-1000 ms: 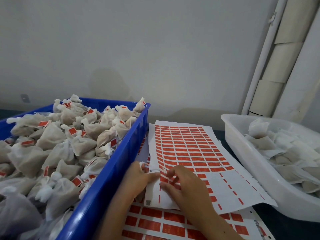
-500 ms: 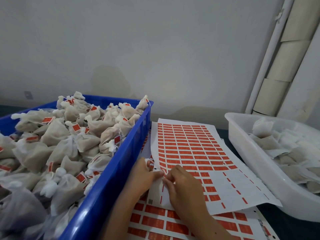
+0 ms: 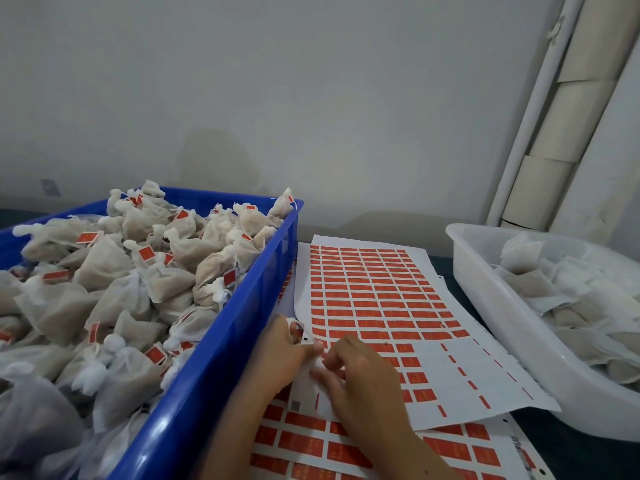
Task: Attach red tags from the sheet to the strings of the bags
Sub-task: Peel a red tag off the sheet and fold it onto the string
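A white sheet of red tags (image 3: 374,306) lies on the table between two bins, part of its near rows peeled bare. My left hand (image 3: 282,355) holds a small white bag against the sheet's left edge; only a bit of the bag and its string (image 3: 304,332) shows above my fingers. My right hand (image 3: 360,379) rests on the sheet with fingers curled, its fingertips meeting my left thumb at a red tag (image 3: 323,356). What exactly the fingertips pinch is hidden.
A blue crate (image 3: 221,341) on the left is heaped with tagged beige bags (image 3: 114,282). A white tub (image 3: 491,306) on the right holds untagged bags (image 3: 568,299). Another sheet with larger red tags (image 3: 346,445) lies underneath. A wall and pipe stand behind.
Both hands stay at the sheet's left edge, fingertips pressing closer together. The view has shifted slightly.
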`<state>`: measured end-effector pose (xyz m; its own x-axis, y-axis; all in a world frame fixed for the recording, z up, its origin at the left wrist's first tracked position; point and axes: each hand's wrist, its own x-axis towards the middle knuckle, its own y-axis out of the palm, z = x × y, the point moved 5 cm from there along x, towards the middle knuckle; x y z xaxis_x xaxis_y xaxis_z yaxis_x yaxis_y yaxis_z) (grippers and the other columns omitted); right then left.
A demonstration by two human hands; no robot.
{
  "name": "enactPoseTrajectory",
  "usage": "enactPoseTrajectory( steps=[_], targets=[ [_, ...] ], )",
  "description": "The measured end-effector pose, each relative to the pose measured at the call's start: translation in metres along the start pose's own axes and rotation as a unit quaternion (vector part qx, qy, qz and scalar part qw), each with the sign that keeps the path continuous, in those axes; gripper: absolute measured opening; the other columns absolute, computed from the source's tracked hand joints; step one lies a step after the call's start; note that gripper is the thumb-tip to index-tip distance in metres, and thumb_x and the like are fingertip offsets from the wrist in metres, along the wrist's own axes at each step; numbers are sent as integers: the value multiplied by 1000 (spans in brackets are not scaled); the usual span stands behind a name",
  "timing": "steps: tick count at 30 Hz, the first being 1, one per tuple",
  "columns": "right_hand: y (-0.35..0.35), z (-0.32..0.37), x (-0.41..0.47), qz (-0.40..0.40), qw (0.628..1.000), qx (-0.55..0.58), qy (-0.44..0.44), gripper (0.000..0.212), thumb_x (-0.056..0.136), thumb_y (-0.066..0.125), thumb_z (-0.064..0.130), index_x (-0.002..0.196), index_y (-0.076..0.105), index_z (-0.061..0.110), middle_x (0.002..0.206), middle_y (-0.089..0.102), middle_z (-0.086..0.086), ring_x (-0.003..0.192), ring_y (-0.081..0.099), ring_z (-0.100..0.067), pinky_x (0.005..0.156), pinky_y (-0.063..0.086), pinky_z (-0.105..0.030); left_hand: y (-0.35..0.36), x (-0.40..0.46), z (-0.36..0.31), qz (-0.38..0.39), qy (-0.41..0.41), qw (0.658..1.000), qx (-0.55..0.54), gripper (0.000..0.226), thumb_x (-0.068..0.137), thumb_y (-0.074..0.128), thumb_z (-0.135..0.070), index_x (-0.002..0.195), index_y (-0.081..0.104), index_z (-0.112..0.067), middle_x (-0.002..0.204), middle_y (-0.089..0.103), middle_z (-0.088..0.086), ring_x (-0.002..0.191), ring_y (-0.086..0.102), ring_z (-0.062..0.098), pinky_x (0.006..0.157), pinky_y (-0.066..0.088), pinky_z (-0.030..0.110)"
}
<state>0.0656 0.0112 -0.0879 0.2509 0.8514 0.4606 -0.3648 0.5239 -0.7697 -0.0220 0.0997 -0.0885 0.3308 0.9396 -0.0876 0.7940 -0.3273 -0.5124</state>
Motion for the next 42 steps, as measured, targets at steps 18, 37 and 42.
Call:
enactPoseTrajectory(
  steps=[18, 37, 42],
  targets=[
    [4, -26, 3, -25, 973, 171, 153, 10, 89, 59, 29, 80, 58, 24, 79, 59, 11, 77, 55, -4, 68, 38, -7, 0, -2, -3, 2, 17, 999, 34, 24, 83, 67, -28, 97, 50, -19, 86, 58, -7, 68, 57, 4, 51, 39, 11],
    [-1, -46, 2, -96, 917, 289, 258, 11, 91, 51, 28, 85, 58, 21, 75, 64, 4, 62, 63, -10, 56, 47, -7, -3, 0, -7, -57, -18, 979, 194, 53, 87, 61, -29, 130, 33, -16, 117, 56, 2, 104, 60, 13, 91, 48, 22],
    [-4, -48, 2, -106, 896, 340, 264, 17, 92, 51, 25, 78, 59, 20, 63, 64, 0, 50, 58, -10, 48, 46, -10, -1, 0, -6, -102, -6, 972, 211, 59, 86, 63, -24, 132, 26, -18, 121, 54, 0, 104, 59, 12, 87, 49, 21]
  ],
)
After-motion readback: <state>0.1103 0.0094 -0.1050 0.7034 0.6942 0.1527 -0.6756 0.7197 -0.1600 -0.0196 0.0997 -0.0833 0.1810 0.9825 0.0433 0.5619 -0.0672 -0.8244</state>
